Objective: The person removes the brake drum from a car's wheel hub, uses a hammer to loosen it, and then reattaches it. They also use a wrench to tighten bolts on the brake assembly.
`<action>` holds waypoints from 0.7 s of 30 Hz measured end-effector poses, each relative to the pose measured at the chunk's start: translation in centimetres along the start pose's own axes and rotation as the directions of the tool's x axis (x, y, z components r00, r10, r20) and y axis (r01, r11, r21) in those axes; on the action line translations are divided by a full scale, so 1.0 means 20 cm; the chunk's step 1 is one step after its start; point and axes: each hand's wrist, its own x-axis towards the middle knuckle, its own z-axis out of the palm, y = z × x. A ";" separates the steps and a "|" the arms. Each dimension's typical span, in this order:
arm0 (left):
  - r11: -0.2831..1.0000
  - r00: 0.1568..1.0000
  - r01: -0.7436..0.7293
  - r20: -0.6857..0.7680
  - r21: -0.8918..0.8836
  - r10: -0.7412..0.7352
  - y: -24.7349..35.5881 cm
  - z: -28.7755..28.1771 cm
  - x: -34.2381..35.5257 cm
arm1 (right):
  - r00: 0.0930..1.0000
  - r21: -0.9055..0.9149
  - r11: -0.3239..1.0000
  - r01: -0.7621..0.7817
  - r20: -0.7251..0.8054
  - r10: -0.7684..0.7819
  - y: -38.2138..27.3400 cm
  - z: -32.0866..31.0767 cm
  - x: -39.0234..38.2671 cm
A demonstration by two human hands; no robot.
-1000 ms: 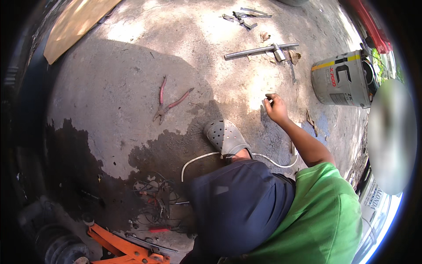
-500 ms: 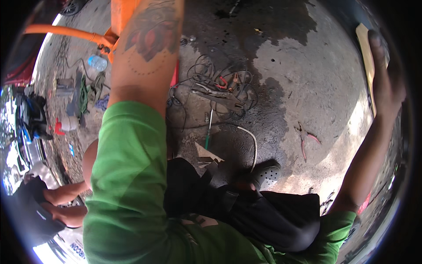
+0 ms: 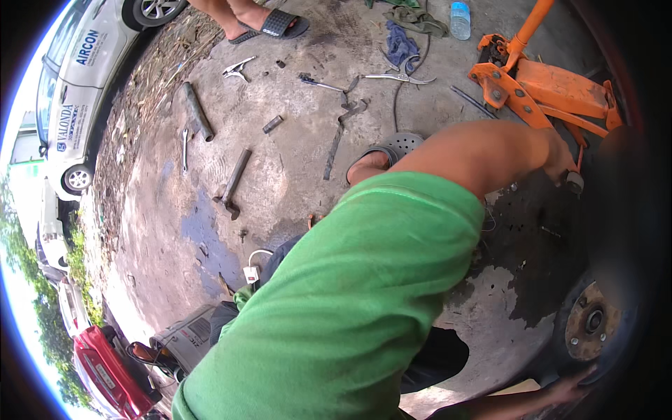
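My left arm, in a green sleeve, reaches across to the orange floor jack (image 3: 560,87) at the upper right. My left hand (image 3: 558,161) is closed beside the jack's near end, by a thin red bar and a small round metal piece (image 3: 575,183). What the fingers hold is hidden in shadow. At the lower right, my right hand (image 3: 568,392) stretches its fingers towards the dark rim around a rusty wheel hub (image 3: 593,320); whether they touch it I cannot tell. A pale, wood-coloured piece (image 3: 521,387) shows beside my right forearm.
Several tools lie leftward on the concrete, including a pipe (image 3: 198,112), a spanner (image 3: 185,150) and long-handled pliers (image 3: 402,78). A blue rag (image 3: 401,45) and water bottle (image 3: 460,21) lie at the top. Another person's slippered foot (image 3: 280,24) stands near. A grey box-shaped machine (image 3: 192,337) is lower left.
My view has swung to the left, bringing the jack, scattered tools and parked vehicles into sight. My right hand, earlier at the wooden piece, now has its fingers stretched out near the hub.
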 end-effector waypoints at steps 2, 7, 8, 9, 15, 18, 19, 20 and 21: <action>0.897 0.903 0.411 -0.065 -0.160 -0.425 -0.38 0.19 -0.65 | 0.998 0.078 0.997 -0.029 0.062 0.024 0.03 0.03 0.01; 0.123 0.156 0.828 0.013 -0.548 -0.988 -0.34 0.88 -2.65 | 1.000 0.154 0.988 0.001 -0.009 0.000 0.11 0.10 0.03; 0.015 0.022 0.846 0.005 -0.534 -1.000 -0.21 0.98 -2.98 | 0.998 0.166 0.985 0.048 -0.035 -0.043 0.11 0.10 0.03; -0.029 -0.008 0.885 0.047 -0.465 -0.999 -0.10 1.03 -3.27 | 0.981 0.065 0.980 0.188 -0.058 -0.184 0.10 0.11 0.03; -0.490 -0.490 0.809 0.089 -0.324 -0.867 0.07 1.22 -3.91 | 0.972 0.075 0.972 0.221 -0.095 -0.213 -0.07 0.05 0.00; -0.448 -0.456 0.859 0.025 -0.247 -0.889 -0.12 1.39 -3.95 | 0.996 -0.157 0.983 -0.091 -0.003 0.092 -0.16 0.01 0.00; -0.436 -0.444 0.879 0.000 -0.193 -0.896 -0.18 1.45 -3.98 | 0.988 -0.151 0.976 -0.155 -0.012 0.155 -0.18 0.01 0.00; -0.433 -0.430 0.891 0.057 -0.134 -0.901 -0.25 1.50 -3.98 | 0.976 -0.158 0.963 -0.217 -0.033 0.214 -0.19 0.00 0.01; -0.444 -0.440 0.886 0.060 -0.135 -0.896 -0.30 1.54 -4.00 | 0.963 -0.172 0.947 -0.271 -0.061 0.264 -0.20 0.00 0.01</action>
